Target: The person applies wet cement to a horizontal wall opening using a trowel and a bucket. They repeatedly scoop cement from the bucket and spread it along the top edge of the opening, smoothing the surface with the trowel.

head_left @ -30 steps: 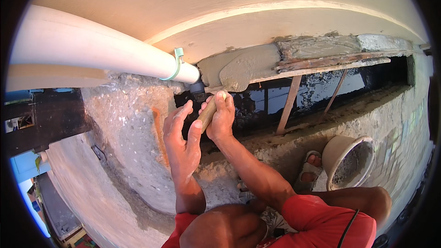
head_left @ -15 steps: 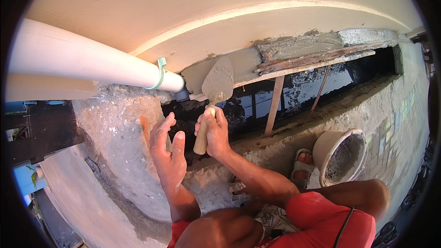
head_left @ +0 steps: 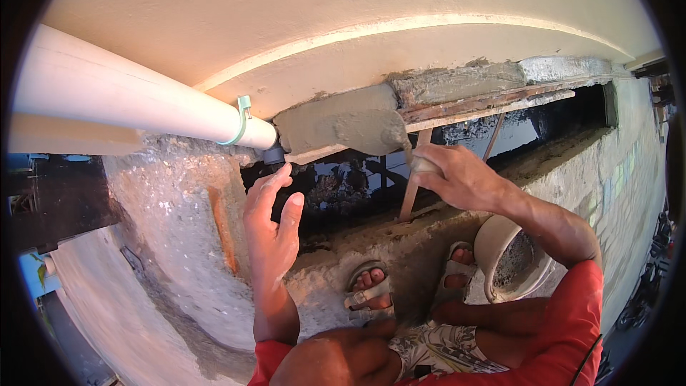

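Grey bucket (head_left: 486, 244), white pipe (head_left: 153, 93), trowel (head_left: 371, 131): one each. The right hand (head_left: 463, 177) grips the trowel; the left hand (head_left: 272, 229) is spread near the pipe.

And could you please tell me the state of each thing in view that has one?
Grey flat trowel: mortar-smeared, held
Bare right hand: closed on trowel handle
Bare left hand: open
Round pale bucket: partly full of grey mix
White cylindrical pipe: joined to dark connector
Pale green clip: around pipe
Long dark trench: uncovered, wet
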A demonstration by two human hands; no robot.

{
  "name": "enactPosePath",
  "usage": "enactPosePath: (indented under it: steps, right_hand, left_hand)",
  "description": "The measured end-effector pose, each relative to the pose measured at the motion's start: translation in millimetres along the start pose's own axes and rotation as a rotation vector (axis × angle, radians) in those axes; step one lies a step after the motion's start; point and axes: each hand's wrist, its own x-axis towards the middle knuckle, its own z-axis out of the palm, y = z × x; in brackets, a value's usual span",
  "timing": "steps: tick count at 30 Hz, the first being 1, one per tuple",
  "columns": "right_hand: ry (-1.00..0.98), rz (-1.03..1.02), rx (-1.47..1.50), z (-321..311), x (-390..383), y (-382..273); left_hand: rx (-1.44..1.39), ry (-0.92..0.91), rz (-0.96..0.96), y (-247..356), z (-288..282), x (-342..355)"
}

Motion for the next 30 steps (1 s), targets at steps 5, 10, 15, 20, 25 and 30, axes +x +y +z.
enactPosePath:
  steps: [5, 10, 15, 20, 25, 30]
  right_hand:
    - [0.232, 0.052, -0.622, -98.5, -39.9, 54.3]
    - [0.152, 0.131, -0.696, -135.1, -26.5, 69.9]
    - [-0.063, 0.184, -0.647, -161.5, -17.5, 93.8]
    - [-0.215, 0.233, -0.56, -175.7, 16.9, 107.8]
    - [-0.24, 0.205, -0.498, -176.5, 44.0, 120.3]
    - [-0.281, 0.24, -0.437, -177.2, 50.7, 109.0]
  left_hand:
    - [0.227, -0.222, 0.157, -3.4, 69.1, 64.1]
    - [0.518, -0.459, 0.287, -14.7, 151.2, 130.7]
    - [0.677, -0.612, 0.35, -15.5, 190.1, 159.4]
    - [0.803, -0.565, 0.398, -28.7, 197.3, 159.3]
    - [0.845, -0.566, 0.396, -31.8, 194.2, 156.9]
    - [0.874, -0.553, 0.364, -31.5, 193.7, 152.4]
